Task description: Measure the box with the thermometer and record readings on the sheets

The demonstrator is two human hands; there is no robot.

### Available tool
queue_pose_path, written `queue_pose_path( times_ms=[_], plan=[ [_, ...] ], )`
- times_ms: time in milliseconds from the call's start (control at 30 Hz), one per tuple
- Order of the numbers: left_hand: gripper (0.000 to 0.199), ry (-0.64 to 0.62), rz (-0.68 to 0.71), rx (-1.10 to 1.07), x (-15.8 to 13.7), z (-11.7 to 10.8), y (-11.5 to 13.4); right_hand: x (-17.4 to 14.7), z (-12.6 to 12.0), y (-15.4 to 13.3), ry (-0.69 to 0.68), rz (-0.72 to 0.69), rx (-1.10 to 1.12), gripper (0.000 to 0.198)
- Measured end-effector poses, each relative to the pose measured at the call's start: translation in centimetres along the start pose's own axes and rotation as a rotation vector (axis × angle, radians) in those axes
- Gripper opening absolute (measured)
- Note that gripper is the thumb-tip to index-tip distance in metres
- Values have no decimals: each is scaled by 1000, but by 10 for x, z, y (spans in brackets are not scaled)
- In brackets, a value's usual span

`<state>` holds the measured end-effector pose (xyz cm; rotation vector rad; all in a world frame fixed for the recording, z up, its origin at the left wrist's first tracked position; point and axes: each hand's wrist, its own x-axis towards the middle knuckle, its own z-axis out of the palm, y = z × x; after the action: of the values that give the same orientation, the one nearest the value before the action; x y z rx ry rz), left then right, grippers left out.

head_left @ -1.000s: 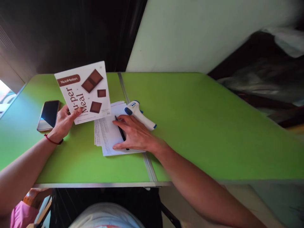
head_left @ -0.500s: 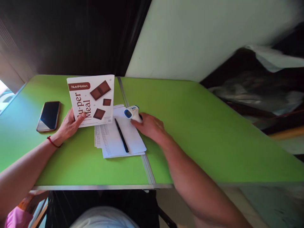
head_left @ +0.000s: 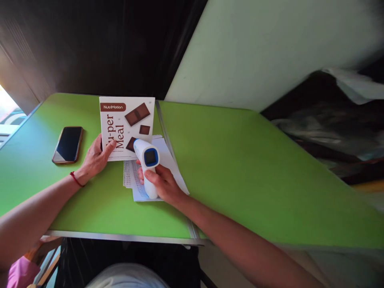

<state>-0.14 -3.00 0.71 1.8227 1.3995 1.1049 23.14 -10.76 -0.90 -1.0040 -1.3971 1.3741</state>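
Observation:
My left hand [head_left: 97, 159] grips the lower left corner of a white box [head_left: 136, 136] marked NutriMotion, with brown chocolate pieces printed on its front. The box is held up over the table, its face towards me. Wrapped round the handle of a white and blue infrared thermometer [head_left: 151, 176] is my right hand [head_left: 163, 182]. The thermometer stands upright, its small dark screen facing me and its front end at the lower right of the box; whether they touch I cannot tell. Beneath both lie white paper sheets [head_left: 171, 168], partly covered. The pen is hidden now.
A phone [head_left: 67, 145] lies face up on the green table [head_left: 246, 172], left of the box. A metal seam [head_left: 164, 120] crosses the tabletop. Behind stand a dark panel [head_left: 99, 48] and a pale wall [head_left: 240, 52]. Plastic-wrapped things [head_left: 303, 128] are at the right.
My right hand has lifted the thermometer from lying low over the papers, turned it upright and brought it left to the box. The box sits slightly further right in view.

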Motion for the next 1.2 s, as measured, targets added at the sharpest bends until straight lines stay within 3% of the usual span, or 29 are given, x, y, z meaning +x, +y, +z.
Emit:
queue_pose_path(
  times_ms=[467,1200],
  plan=[
    [56,-84,91,16,-5,-5,0,-7,10,-6,-92,34,24,65],
    [59,-111,87,-11,-1,-6,-2,-6,8,-7,-120,48,46,61]
  ],
)
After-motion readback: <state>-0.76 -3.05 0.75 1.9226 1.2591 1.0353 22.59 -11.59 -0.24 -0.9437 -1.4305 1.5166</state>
